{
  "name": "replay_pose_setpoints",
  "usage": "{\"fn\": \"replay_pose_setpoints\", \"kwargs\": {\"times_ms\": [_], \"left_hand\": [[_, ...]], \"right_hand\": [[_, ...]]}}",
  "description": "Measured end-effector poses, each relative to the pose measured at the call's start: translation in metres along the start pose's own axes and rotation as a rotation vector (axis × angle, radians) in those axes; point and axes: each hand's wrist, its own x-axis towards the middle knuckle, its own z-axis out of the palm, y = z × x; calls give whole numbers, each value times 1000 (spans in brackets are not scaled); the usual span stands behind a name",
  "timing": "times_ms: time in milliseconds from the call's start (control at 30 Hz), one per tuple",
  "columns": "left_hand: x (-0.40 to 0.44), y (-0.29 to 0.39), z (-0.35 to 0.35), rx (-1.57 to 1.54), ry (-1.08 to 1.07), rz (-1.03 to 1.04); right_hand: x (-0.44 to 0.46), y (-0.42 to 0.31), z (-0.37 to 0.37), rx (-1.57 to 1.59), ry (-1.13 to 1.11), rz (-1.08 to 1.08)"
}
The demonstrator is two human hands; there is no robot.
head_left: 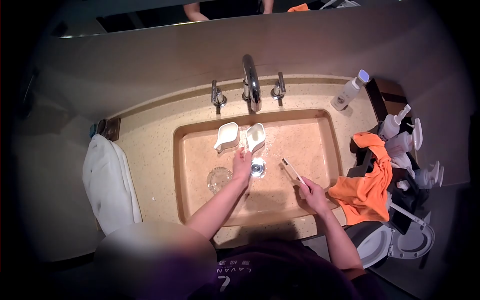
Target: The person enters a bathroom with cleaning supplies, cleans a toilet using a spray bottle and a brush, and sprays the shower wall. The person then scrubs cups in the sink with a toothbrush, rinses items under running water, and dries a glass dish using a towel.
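Over the sink basin (pixel 310 145), my left hand (pixel 242 164) has its fingers closed on the handle end of a white scoop-shaped cup (pixel 255 136), just above the drain (pixel 257 168). A second white cup (pixel 228 135) of the same shape lies to its left in the basin. My right hand (pixel 314 195) grips a white toothbrush (pixel 294 171) near the basin's right front, its dark bristles pointing up and left. A clear glass dish (pixel 219 180) rests in the basin left of my left forearm.
A chrome faucet (pixel 252 82) stands behind the basin between two handles. White towels (pixel 110 185) lie at the left. To the right are a bottle (pixel 348 92), an orange cloth (pixel 367 192), pump bottles (pixel 395 122) and a toilet (pixel 375 247).
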Motion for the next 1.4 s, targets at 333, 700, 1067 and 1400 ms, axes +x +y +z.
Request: {"fn": "replay_pose_setpoints", "kwargs": {"times_ms": [333,700,1067,1400], "left_hand": [[123,162,-60,412,-171,345],[153,169,-95,829,-151,495],[132,150,-96,664,188,1017],[-10,-50,-224,542,286,256]], "right_hand": [[-26,-10,7,-36,-35,-4],[-60,-3,1,-29,75,-69],[-131,-49,-25,49,195,-1],[-216,28,-32,354,338,127]]}}
